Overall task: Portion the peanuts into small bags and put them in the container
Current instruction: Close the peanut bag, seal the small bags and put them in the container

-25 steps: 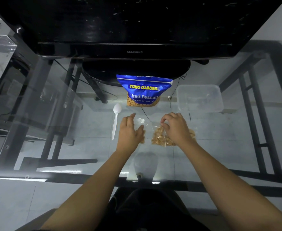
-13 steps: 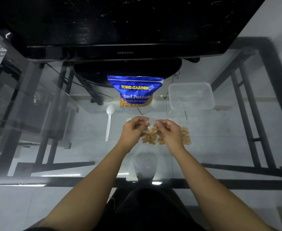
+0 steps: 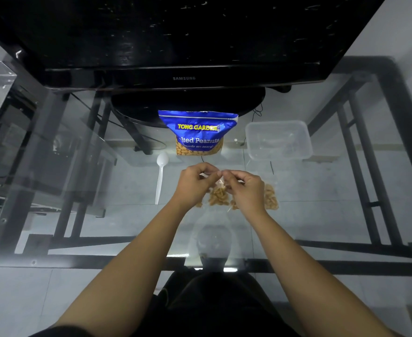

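Note:
A small clear bag of peanuts hangs between my hands above the glass table. My left hand and my right hand both pinch its top edge, fingertips nearly touching. Another filled small bag lies on the glass just right of my right hand, partly hidden by it. The blue Tong Garden peanut pouch stands upright behind my hands. An empty clear plastic container sits to the pouch's right.
A white plastic spoon lies on the glass table left of my hands. A black Samsung monitor on its stand fills the back. The table's front edge runs close to my body.
Both hands lifted the small bag off the glass and came together at its top edge. The second bag stayed on the table.

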Motion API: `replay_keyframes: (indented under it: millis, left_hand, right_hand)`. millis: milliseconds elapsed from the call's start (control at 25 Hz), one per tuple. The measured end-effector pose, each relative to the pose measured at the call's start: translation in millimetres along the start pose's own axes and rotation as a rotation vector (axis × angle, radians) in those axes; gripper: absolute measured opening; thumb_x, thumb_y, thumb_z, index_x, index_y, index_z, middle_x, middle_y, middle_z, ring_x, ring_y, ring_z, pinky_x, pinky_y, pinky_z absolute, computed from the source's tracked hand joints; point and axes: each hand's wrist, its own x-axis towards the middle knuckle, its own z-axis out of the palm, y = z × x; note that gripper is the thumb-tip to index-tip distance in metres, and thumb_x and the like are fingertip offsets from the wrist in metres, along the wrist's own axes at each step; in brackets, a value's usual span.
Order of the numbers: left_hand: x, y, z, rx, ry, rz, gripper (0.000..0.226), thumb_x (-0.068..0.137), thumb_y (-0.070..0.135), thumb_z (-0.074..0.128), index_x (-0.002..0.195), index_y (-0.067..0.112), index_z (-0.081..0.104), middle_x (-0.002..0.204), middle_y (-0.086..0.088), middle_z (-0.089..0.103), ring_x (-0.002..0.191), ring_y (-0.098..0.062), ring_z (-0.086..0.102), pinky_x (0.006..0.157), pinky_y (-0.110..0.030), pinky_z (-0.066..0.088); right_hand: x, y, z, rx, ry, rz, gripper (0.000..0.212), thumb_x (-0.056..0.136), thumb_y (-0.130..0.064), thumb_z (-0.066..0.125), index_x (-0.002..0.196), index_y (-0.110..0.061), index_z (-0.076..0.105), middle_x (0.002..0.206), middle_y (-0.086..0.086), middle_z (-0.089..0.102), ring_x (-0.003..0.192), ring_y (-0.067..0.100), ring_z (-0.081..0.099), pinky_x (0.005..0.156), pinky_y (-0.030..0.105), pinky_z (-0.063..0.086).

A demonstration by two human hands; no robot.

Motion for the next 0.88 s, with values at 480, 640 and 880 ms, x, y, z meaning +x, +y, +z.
replay_keyframes:
  millis: [480, 640, 880]
  left_hand:
    - [-0.4, -5.3, -17.9, -0.024, -0.050, -0.103, 0.007, 0.085, 0.019, 0.066, 0.081, 0.014, 0.066, 0.082, -0.013, 0.069, 0.079, -0.021, 0.069, 0.063, -0.025, 0.052]
    - [-3.6, -6.3, -20.6, -0.069, -0.045, -0.102, 0.010, 0.088, 0.020, 0.062, 0.082, 0.014, 0.065, 0.076, -0.008, 0.068, 0.076, -0.015, 0.069, 0.065, -0.026, 0.050]
    - [-6.5, -5.4, -20.6, -0.031, -0.007, -0.031, 0.009, 0.089, 0.019, 0.060, 0.084, 0.013, 0.064, 0.078, -0.004, 0.069, 0.073, -0.006, 0.067, 0.065, -0.021, 0.045]
  right_hand:
    - [9.8, -5.4, -7.5, -0.205, -0.028, -0.025, 0.015, 0.083, -0.031, 0.068, 0.075, -0.019, 0.071, 0.062, -0.004, 0.066, 0.063, 0.024, 0.067, 0.072, 0.044, 0.057]
    - [9.1, -12.1, -12.8, -0.093, -0.091, 0.032, 0.018, 0.083, -0.028, 0.069, 0.078, -0.011, 0.071, 0.063, -0.001, 0.065, 0.058, 0.013, 0.063, 0.060, 0.026, 0.057]
    - [1.6, -18.7, -12.6, -0.014, -0.138, 0.051, 0.012, 0.082, -0.028, 0.069, 0.076, -0.017, 0.070, 0.064, 0.000, 0.066, 0.053, 0.001, 0.061, 0.053, 0.017, 0.052]
